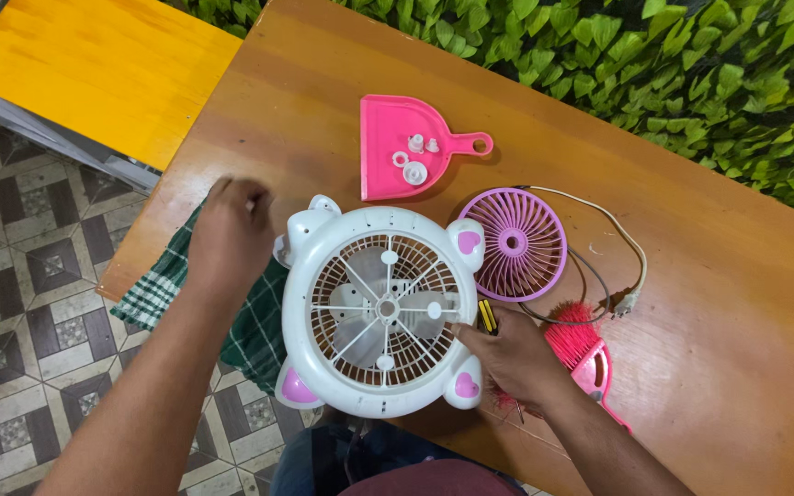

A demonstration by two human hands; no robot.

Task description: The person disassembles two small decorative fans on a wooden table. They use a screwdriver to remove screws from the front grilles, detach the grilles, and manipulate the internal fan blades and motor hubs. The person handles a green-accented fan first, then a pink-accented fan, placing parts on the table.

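Seen from the head camera, a round white plastic fan housing point(380, 310) with a spoked grille and pink heart-shaped feet lies flat at lower centre, over the near edge of the glossy wooden table point(709, 303). The right hand point(512, 356), at lower right of the housing, is curled around a yellow-and-black screwdriver point(487, 316) at the grille's rim. The left hand point(230, 231), left of the housing, is loosely closed, knuckles up; whether it grips anything I cannot tell. It hovers over a green checked cloth point(169, 280) draped off the table's left edge.

A ribbed purple grille point(514, 244) sits right of the housing, a pink dustpan point(395, 147) holding small white parts above it, and a pink bristled brush point(579, 347) beside a grey cord point(616, 266). The right side of the table is bare. Patterned tiles lie lower left and a leafy hedge upper right.
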